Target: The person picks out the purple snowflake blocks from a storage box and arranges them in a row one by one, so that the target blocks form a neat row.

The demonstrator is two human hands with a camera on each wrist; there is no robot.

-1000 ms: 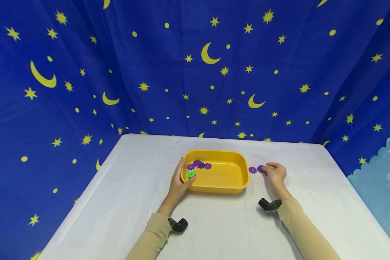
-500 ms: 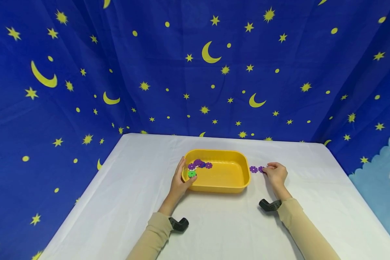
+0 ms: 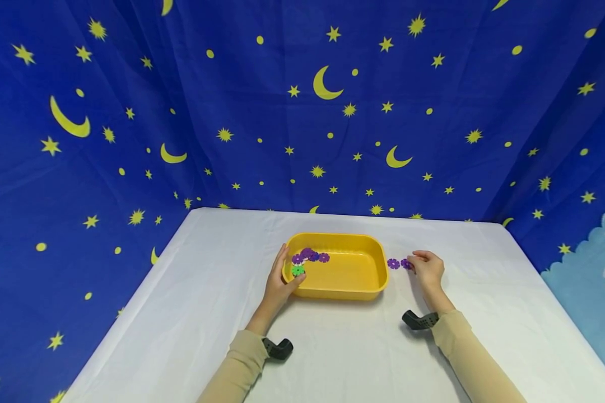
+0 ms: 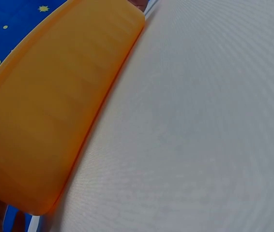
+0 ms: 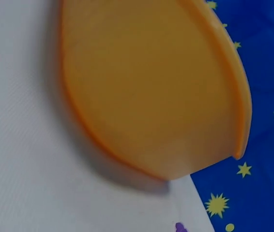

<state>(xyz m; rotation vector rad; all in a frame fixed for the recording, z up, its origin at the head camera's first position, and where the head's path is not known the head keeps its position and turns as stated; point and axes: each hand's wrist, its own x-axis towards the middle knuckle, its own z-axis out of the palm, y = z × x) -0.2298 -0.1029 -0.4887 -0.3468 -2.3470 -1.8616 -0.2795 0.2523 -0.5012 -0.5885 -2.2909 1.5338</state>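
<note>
A yellow plastic bin (image 3: pixel 343 294) stands on the table. My left hand (image 3: pixel 277 285) grips its left end, fingers along the outer wall and thumb over the front rim. Inside, at the left, lie several purple flower-shaped discs (image 3: pixel 324 257) with a dark blue one (image 3: pixel 315 256), a partly covered white piece and a green disc (image 3: pixel 298 271) near the thumb. To the right of the bin my right hand (image 3: pixel 429 272) pinches a purple flower-shaped disc (image 3: pixel 405 263) at the table surface. Another purple disc (image 3: pixel 393 263) lies just left of it, close to the bin's wall.
A white cloth covers the table (image 3: pixel 343 347). Behind and at the sides hangs a blue curtain (image 3: pixel 262 112) with yellow moons and stars. At the far right is a light blue panel (image 3: pixel 590 291). Each wrist wears a black camera mount (image 3: pixel 419 321).
Both hands and the bin stay in practically the same places; the right fingers shift only slightly at the purple disc. The whole view sways a little.
</note>
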